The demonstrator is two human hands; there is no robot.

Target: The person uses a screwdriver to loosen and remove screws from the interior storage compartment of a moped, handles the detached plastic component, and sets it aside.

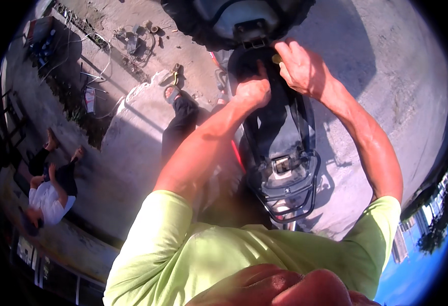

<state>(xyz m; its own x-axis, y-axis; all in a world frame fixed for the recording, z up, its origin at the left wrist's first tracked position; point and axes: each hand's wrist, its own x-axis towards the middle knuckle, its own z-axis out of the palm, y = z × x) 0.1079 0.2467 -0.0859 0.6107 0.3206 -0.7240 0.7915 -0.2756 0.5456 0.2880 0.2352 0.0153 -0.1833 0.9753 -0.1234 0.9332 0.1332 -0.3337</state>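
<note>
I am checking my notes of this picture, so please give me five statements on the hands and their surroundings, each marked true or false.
1. The left hand has its index finger stretched out. True.
2. The right hand rests on the black rack. False: it is away from the rack, with its fingertips at a small yellow thing.
3. The wearer's shirt is yellow-green. True.
4. The rack is farther from the wearer's body than both hands. False: it is nearer.
5. Another person in a white top is at the picture's left side. True.
</note>
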